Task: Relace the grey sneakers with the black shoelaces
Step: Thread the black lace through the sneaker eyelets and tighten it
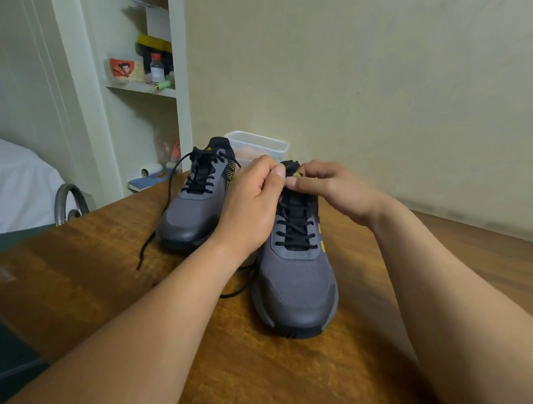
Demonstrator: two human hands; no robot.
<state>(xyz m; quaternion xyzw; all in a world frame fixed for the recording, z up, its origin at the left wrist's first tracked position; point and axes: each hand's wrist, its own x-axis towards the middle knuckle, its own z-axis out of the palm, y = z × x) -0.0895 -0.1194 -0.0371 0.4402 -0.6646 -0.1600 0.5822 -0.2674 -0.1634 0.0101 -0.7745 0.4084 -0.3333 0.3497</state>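
Observation:
Two grey sneakers with yellow marks stand on the wooden table (72,279), toes toward me. The left sneaker (191,210) is laced, and its black lace end (158,227) trails down onto the table. The right sneaker (295,282) is laced in black up the front. My left hand (253,204) and my right hand (330,189) meet at the top of its tongue, fingers curled, pinching there; what exactly they pinch is hidden. Another loose lace (240,289) lies on the table under my left forearm.
A clear plastic container (258,143) stands behind the sneakers against the wall. At the left is a shelf alcove (142,88) with a bottle and small items, a white bed (12,184) and a metal chair back (69,202).

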